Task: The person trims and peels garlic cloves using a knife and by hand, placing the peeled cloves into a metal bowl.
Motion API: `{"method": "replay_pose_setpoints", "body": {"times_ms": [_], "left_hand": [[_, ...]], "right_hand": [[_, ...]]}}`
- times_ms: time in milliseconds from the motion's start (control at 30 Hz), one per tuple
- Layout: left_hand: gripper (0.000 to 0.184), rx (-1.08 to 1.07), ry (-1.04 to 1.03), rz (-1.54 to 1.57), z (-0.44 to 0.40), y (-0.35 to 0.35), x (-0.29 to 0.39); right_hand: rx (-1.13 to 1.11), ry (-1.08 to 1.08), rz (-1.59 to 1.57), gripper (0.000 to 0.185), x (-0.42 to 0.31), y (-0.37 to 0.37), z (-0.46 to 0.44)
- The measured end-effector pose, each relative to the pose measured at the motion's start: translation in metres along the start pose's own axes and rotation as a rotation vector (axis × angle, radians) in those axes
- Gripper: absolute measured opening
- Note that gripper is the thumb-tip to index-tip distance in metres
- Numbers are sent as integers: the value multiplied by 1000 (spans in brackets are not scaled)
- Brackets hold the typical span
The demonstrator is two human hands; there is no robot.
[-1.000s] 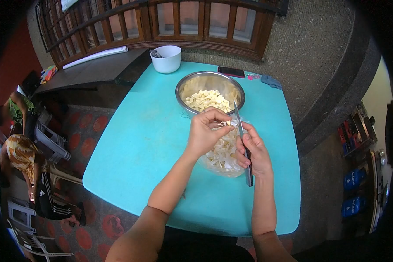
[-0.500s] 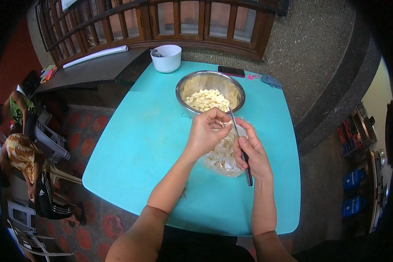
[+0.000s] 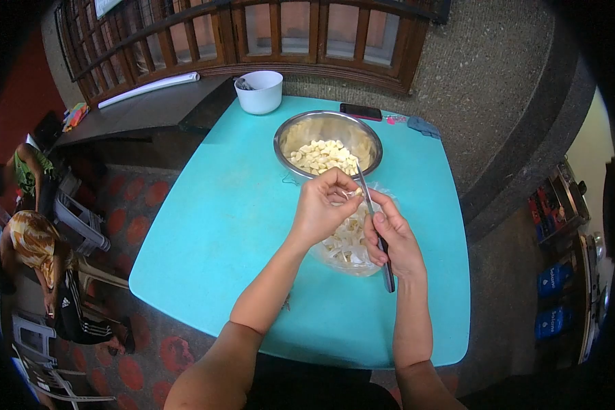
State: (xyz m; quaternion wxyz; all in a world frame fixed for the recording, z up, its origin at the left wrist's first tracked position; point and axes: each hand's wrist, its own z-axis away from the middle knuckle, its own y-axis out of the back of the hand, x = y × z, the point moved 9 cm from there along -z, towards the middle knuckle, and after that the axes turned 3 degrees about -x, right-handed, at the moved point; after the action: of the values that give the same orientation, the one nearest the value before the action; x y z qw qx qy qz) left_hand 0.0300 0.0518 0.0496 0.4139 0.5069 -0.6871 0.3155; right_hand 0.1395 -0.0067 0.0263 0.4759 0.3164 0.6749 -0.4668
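Note:
My left hand [image 3: 324,210] is pinched on a small pale garlic clove [image 3: 358,193], held above a clear plastic bag. A knife [image 3: 389,273] with a dark handle is gripped in my right hand [image 3: 400,242]; its blade points up and away, right beside the clove. Beneath both hands lies the plastic bag [image 3: 352,260], filled with whitish peels or cloves that I cannot tell apart. Just beyond the hands stands a steel bowl [image 3: 285,131], holding many peeled garlic cloves [image 3: 323,156]. The knife tip overlaps the bowl's near right side in view.
On the turquoise table [image 3: 212,232] are a white bowl [image 3: 261,99] with something dark inside, a dark phone [image 3: 361,111] and a blue-grey cloth [image 3: 424,127] along the far edge. People sit at left near plastic chairs [image 3: 82,222]. A pebbled wall [image 3: 482,75] borders the table.
Both hands stay in nearly the same place. The clove shows slightly more at the left fingertips, and the right fingers have shifted a little on the knife.

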Motion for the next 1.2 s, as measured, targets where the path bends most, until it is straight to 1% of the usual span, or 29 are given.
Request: {"method": "replay_pose_setpoints", "body": {"times_ms": [233, 333, 533, 633, 833, 1133, 1200], "left_hand": [[16, 25, -75, -133, 2, 0, 8], [16, 29, -71, -131, 2, 0, 8], [16, -13, 12, 92, 1, 0, 2], [17, -9, 0, 74, 1, 0, 2], [14, 86, -177, -259, 4, 2, 25], [13, 98, -177, -310, 6, 1, 25], [13, 78, -160, -231, 6, 1, 22]], "right_hand": [[27, -1, 61, 37, 2, 3, -1], [44, -6, 64, 37, 2, 5, 0], [49, 16, 51, 37, -2, 6, 0], [35, 5, 59, 38, -1, 5, 1], [-2, -20, 72, 41, 0, -3, 1], [36, -2, 116, 37, 1, 2, 1], [49, 2, 115, 37, 1, 3, 1]]}}
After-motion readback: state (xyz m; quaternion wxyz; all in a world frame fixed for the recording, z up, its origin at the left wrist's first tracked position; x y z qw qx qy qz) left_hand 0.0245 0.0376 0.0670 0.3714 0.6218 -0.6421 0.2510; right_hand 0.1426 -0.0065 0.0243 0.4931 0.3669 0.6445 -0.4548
